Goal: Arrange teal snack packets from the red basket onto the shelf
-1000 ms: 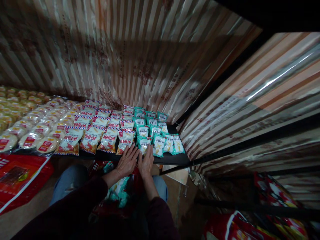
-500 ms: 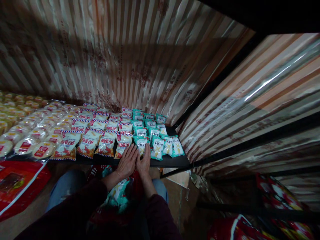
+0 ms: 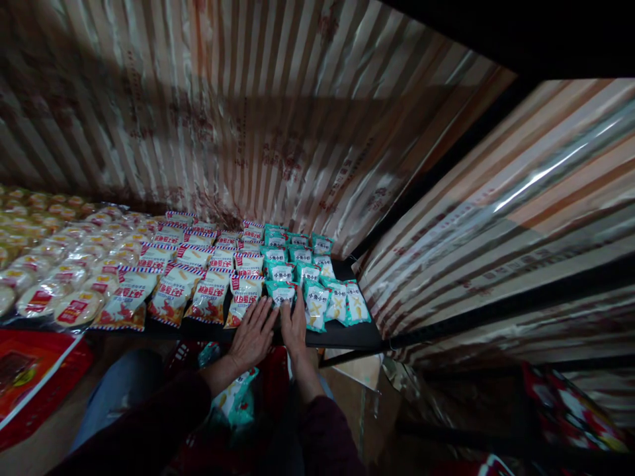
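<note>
My left hand (image 3: 254,334) lies flat at the front edge of a black shelf (image 3: 342,336), fingers stretched out. Its fingertips reach the lower part of a red-and-white snack bag (image 3: 244,291) at the end of its row. My right hand (image 3: 294,322) is beside it, fingers extended upward, against the lower right of a teal snack bag (image 3: 282,291); it partly covers that bag. To its right stands another teal snack bag (image 3: 316,305). Neither hand visibly grips a bag. Between my legs, loose teal snack bags (image 3: 237,402) sit below the shelf.
Round clear-wrapped packs (image 3: 77,307) fill the shelf's left part. Striped plastic sheeting (image 3: 278,132) hangs behind, with a black metal post (image 3: 441,165) at the right. A red bag (image 3: 34,377) is at lower left. More red packages (image 3: 570,410) are at lower right.
My hands have moved slightly apart: the right has shifted a little right, uncovering some shelf between them. The view has also tilted, so the shelf appears lower.
</note>
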`<state>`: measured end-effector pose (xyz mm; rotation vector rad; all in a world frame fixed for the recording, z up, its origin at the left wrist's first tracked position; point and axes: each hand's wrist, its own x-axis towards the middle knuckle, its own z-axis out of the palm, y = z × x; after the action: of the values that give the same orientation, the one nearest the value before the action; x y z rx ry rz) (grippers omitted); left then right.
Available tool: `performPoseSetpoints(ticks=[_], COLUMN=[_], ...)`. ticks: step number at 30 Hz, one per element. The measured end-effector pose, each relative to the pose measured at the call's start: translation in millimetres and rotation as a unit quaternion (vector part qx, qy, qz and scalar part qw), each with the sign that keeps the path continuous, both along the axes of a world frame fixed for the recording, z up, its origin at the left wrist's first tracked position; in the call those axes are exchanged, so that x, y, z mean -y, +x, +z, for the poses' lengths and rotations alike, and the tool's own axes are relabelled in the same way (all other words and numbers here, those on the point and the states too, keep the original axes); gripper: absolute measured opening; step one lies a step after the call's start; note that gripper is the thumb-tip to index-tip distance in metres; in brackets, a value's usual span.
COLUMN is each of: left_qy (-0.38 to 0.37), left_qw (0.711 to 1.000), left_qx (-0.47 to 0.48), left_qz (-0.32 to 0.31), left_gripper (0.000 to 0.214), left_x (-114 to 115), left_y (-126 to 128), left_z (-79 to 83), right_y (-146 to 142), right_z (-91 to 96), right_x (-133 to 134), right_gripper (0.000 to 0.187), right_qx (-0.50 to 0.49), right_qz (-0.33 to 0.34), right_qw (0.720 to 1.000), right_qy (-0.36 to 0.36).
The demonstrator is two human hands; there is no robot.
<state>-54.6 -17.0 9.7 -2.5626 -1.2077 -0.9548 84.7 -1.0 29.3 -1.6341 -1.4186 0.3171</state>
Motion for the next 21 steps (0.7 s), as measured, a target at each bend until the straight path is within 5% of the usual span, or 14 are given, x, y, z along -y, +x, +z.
performPoseSetpoints(ticks=[7, 21], left_qy=[0.003, -0.013], left_qw=[1.000, 0.999], left_qx=[-0.002, 0.014], left_qz=[-0.008, -0.028], left_gripper=[0.052, 0.055], left_x=[-3, -7], left_y=[1, -2], left_z=[-1.4, -2.4], right_y=[-1, -9], right_z=[12.9, 15.2], right_x=[-20, -18], right_gripper=[0.069, 0.072], right_qx=[-0.009, -0.014], right_qz=[-0.015, -0.021], right_qw=[0.999, 0.999], right_qy=[-0.034, -0.029])
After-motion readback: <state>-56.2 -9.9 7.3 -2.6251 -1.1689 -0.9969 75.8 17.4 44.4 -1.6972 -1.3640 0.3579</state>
